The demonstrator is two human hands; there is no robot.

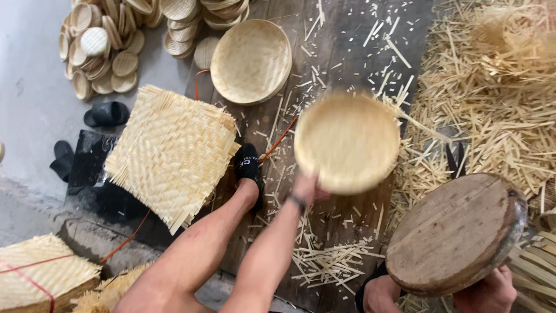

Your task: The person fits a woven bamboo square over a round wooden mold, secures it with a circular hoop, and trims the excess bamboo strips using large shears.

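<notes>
While left hand (306, 188) grips one woven tray (346, 142), right hand (485, 293) steadies one wooden disc (454, 232).

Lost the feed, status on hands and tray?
Left hand grips woven bamboo tray, blurred. Right hand under round wooden block. Bamboo offcuts on boards below.

Motion-blurred round woven tray (347, 142), right hand (485, 293) perhaps partly under the wooden disc (454, 232), frame-cropped.
</notes>
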